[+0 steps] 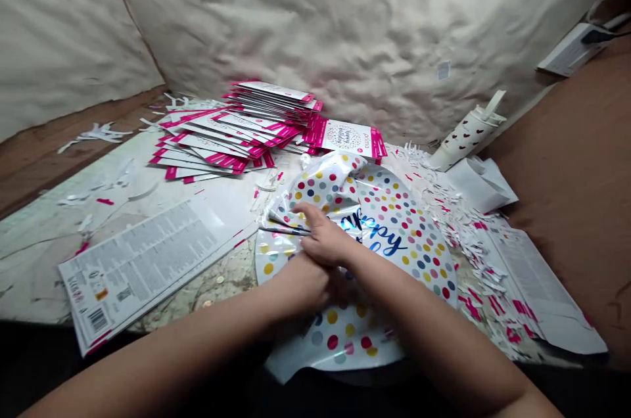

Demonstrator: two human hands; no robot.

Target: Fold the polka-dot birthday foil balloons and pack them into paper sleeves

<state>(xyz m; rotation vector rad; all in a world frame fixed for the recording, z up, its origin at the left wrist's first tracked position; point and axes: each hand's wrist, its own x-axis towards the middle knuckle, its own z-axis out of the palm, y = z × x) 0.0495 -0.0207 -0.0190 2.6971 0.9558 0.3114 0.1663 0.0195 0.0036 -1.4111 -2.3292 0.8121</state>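
The right hand (323, 240) lies on top of a round foil balloon (399, 234) printed with coloured polka dots and blue "Happy" lettering. Its fingers (302, 211) are pressed together and rest flat across a crumpled, folded part of the foil, with no clear pinch. The left hand (303, 285) sits just below it, touching the balloon and partly under the right wrist; its fingers are hidden, so their state cannot be told. The balloon lies flat near the middle of the worktop (44, 260), its lower part reaching the front edge. Its upper left side is bunched up.

Behind it, toward the back edge, stands a loose, fanned stack of pink-edged packaging cards (231, 135). A long printed card with a barcode (140, 263) lies at the left, near the front edge. To the right are heaps of white and pink paper scraps (468, 234), a printed sheet (537, 280), a rolled white paper (478, 185) and a tilted white cup with red hearts (468, 135).
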